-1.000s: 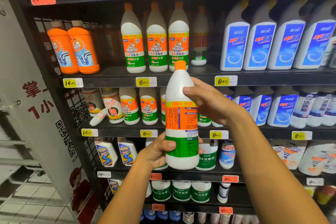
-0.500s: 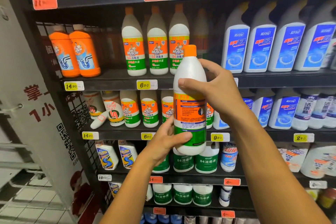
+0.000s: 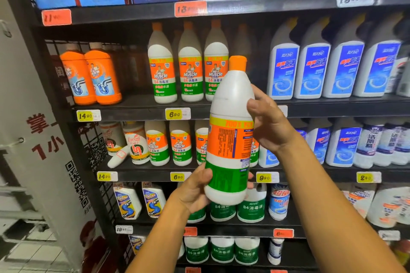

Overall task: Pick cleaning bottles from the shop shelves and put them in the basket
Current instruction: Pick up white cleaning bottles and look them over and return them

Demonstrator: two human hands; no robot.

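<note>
The white bottle point(image 3: 230, 131) with the orange cap is in the air in front of the shelves point(image 3: 221, 108), held by both hands and tilted a little to the right at the top. Its back label, orange above and green below, faces the camera.

The left hand point(image 3: 195, 190) holds the bottle from below: its grip is curled round the green part near the base, with the thumb on the front and the fingertips just visible on the far side. The right hand point(image 3: 269, 119) holds the upper body of the bottle from the right side; its grip is also closed on the bottle, with the thumb pressed on the white shoulder and the fingers behind it.

Behind the bottle, on the shelf with the yellow price tags, stand three same bottles point(image 3: 190, 66) with the front label turned outward. To the left of them are two orange bottles point(image 3: 91, 77), and to the right a row of white bottles with blue labels point(image 3: 328, 68). The shelf below carries smaller bottles of the same brand. Lower down stand green-and-white jugs point(image 3: 250, 208).
</note>
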